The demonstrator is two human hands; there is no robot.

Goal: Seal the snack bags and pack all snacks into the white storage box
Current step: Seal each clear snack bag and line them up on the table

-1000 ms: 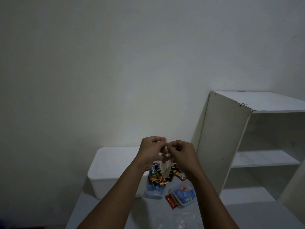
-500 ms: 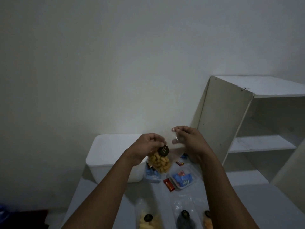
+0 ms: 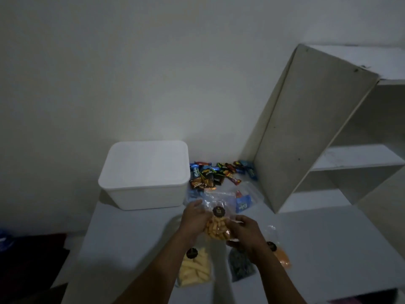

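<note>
Both hands hold a clear snack bag of golden puffs with a round dark label. My left hand grips its left side and my right hand grips its right side, low over the table. The white storage box stands behind to the left with its lid on. Below my arms lie a bag of pale yellow sticks, a bag of dark snacks and an orange bag. A pile of small wrapped bars and a clear bag with blue packets sit behind.
A white open shelf unit stands on the right, close to the wrapped bars. The grey table ends at the left, where dark floor and a dark red object show. A plain wall is behind.
The puff bag has come down from in front of the wall to just above the table. My right hand, off the bag half a second ago, now grips its right side. The view tilted downward.
</note>
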